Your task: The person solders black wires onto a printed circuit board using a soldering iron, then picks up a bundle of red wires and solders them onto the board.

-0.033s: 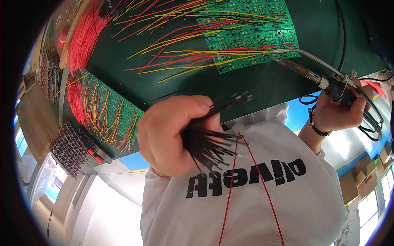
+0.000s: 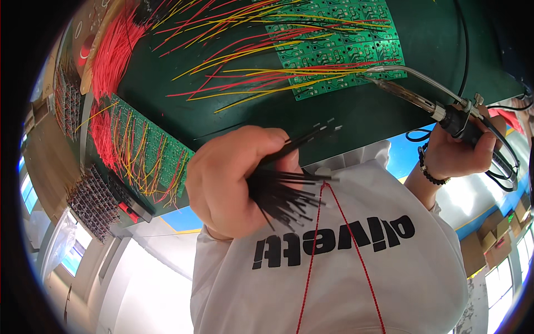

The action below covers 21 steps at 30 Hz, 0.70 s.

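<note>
My left hand (image 2: 225,181) is closed round a thick bundle of black wires (image 2: 286,195), in front of my white shirt. A few black wires (image 2: 311,133) stick out separately between its thumb and fingers, their ends pale. My right hand (image 2: 459,150) grips a soldering iron (image 2: 411,100) with a curved metal feed tube (image 2: 425,75) clamped to it. The iron's tip and the tube's end hang over the lower right of a green circuit board panel (image 2: 345,50). Red and yellow wires (image 2: 267,78) lie across that panel and stretch off to its left.
A second green panel (image 2: 150,145) with red and yellow wires stands at the left, beside a big bundle of red wires (image 2: 111,61). Stacked parts (image 2: 92,203) and a red-and-black tool (image 2: 128,209) sit near the table's left edge. A black cable (image 2: 464,50) runs down at the right.
The few separate black wires at my left fingertips have shifted slightly and spread apart. My right hand and the soldering iron stay in place.
</note>
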### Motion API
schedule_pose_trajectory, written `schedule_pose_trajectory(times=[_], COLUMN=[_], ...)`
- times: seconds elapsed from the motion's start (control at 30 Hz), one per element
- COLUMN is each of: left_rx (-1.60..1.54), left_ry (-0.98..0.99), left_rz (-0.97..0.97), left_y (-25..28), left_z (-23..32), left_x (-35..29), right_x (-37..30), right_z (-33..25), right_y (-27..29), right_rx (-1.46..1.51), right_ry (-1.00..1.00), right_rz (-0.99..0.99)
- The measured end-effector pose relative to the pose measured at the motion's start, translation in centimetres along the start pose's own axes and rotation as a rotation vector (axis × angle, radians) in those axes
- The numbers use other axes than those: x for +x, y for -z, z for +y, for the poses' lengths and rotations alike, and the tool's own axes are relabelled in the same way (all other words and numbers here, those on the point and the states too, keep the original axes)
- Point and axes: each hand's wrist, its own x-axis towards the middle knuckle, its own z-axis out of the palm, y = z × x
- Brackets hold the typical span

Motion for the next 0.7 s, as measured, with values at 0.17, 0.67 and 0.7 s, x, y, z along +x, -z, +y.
schedule_pose_trajectory(times=[0.17, 0.67, 0.7], left_rx=[0.018, 0.019, 0.03], left_ry=[-0.056, -0.039, -0.057], left_rz=[0.203, 0.065, 0.072], left_y=[-2.0, -2.3, -2.3], left_z=[-1.2, -0.9, -1.0], left_x=[0.1, 1.0, 1.1], right_x=[0.4, 0.8, 0.8], right_z=[0.3, 0.1, 0.0], right_y=[1.0, 0.6, 0.6], right_rx=[0.149, 0.329, 0.314], right_ry=[-0.029, -0.078, -0.074], right_rz=[-0.177, -0.259, -0.253])
